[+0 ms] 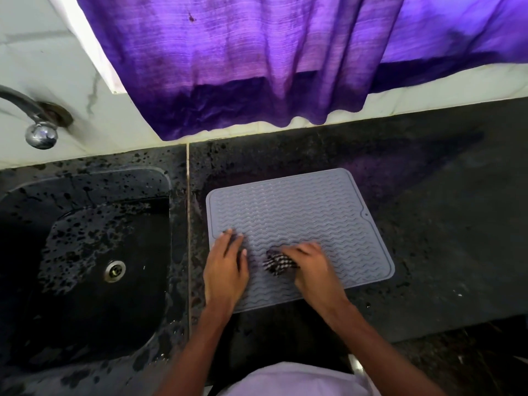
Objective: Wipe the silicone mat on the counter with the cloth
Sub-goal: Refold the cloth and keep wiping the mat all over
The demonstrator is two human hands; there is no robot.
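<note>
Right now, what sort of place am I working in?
Probably a home kitchen: a black speckled stone sink with a metal drain, a chrome tap on the pale tiled wall, and a grey ribbed silicone mat on the dark counter.

Your work surface: dark speckled stone counter (443,224), spanning view left to right. Black sink (34,252) sunk into it at your left; round metal drain (115,270) in basin floor; wet blotches over rim and basin. Pale seam (188,224) runs front to back, between sink and mat. Grey silicone mat (300,207) lies flat directly on stone, just right of seam, turned slightly off square. Wavy ridges across it, raised border, rounded corners, small hole (366,215) in notch on right edge. Dark spotting on stone left of and behind mat; duller stone to right.
</note>
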